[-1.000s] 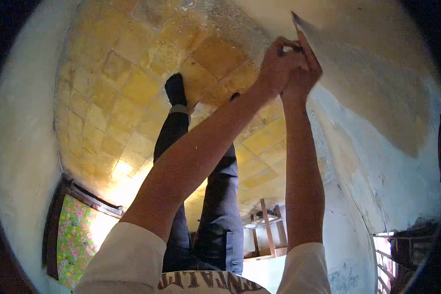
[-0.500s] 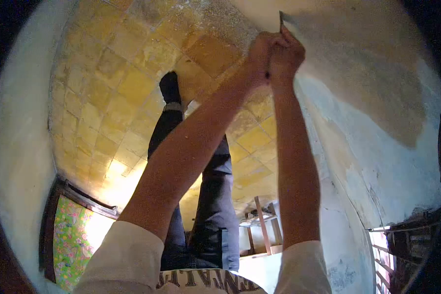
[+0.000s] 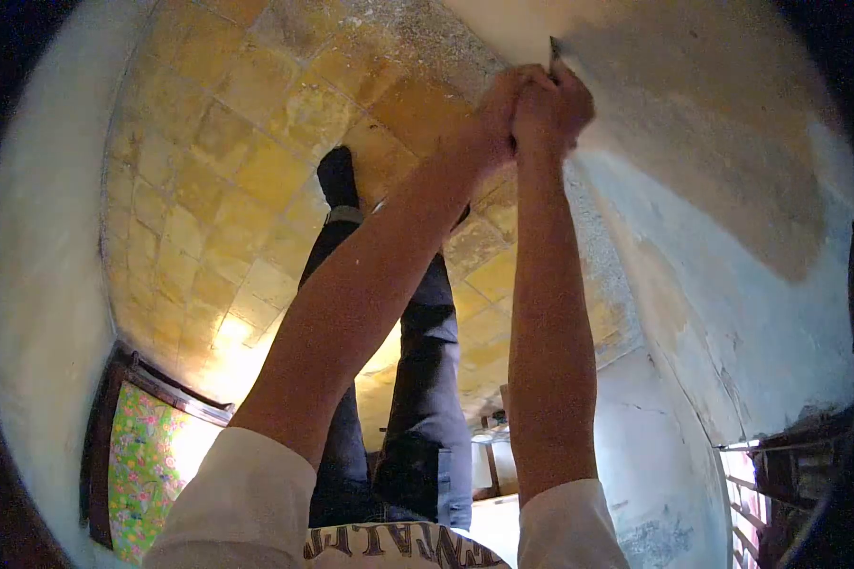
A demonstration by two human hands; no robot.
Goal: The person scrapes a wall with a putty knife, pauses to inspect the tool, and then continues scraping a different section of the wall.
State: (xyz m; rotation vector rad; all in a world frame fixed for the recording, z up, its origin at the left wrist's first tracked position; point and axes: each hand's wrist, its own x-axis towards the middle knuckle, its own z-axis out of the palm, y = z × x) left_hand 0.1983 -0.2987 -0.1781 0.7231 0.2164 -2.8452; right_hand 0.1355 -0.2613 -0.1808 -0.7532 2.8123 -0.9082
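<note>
Both of my hands are clasped together at the upper right, close against the wall (image 3: 674, 104). My right hand (image 3: 558, 106) is closed round a scraper (image 3: 554, 45), whose thin dark blade sticks up past the fingers to the wall surface. Its handle is hidden inside the grip. My left hand (image 3: 508, 106) wraps over the right from the left side, fingers closed on the same grip. Around the blade the wall is bare and brownish, with pale blue paint lower down.
Pale debris (image 3: 413, 38) lies along the foot of the wall on yellow floor tiles (image 3: 256, 228). My dark-shod foot (image 3: 337, 175) stands on the tiles. A flowered curtain (image 3: 142, 465) hangs in a doorway at lower left; a slatted window (image 3: 745, 503) is at lower right.
My clasped hands stay near the same spot, with the scraper tip slightly lower in the view. My right forearm has swung a little left, covering more of the wooden furniture behind.
</note>
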